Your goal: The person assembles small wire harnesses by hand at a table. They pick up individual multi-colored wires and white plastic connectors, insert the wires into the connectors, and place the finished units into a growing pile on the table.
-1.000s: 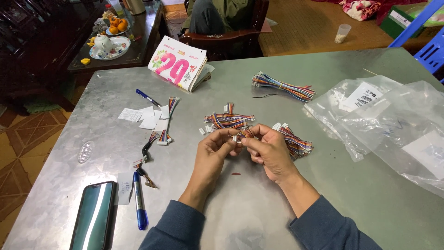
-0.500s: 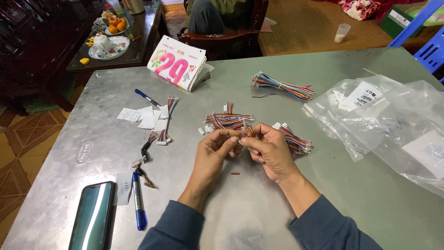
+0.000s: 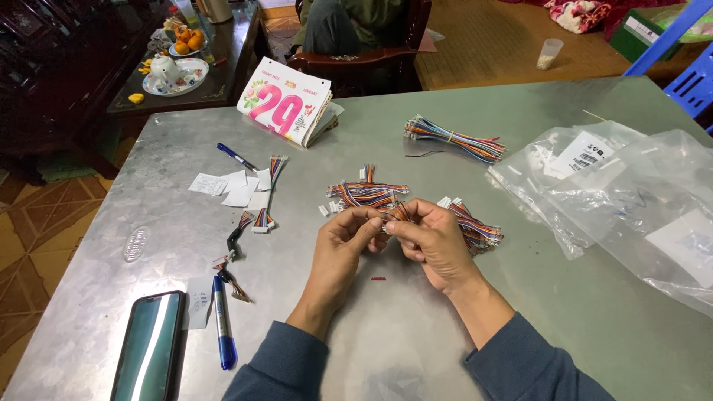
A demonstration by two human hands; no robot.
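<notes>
My left hand (image 3: 344, 243) and my right hand (image 3: 428, 239) meet over the middle of the grey metal table (image 3: 520, 297). Together they pinch a small multicoloured wire harness with a white connector (image 3: 391, 215) between thumbs and fingertips. Just behind my hands lies a loose pile of similar coloured wire harnesses (image 3: 368, 194). More of them sit to the right of my right hand, a second pile (image 3: 475, 229). A tiny red piece (image 3: 378, 278) lies on the table below my hands.
A banded bundle of coloured wires (image 3: 454, 139) lies farther back. Clear plastic bags (image 3: 631, 200) cover the right side. A phone (image 3: 148, 349), blue marker (image 3: 223, 330), blue pen (image 3: 236, 157), paper scraps (image 3: 230, 189), wire pieces (image 3: 264, 197) and a tear-off calendar (image 3: 286, 100) sit left.
My fingers shifted slightly on the small harness; both hands stay in about the same spot over the table.
</notes>
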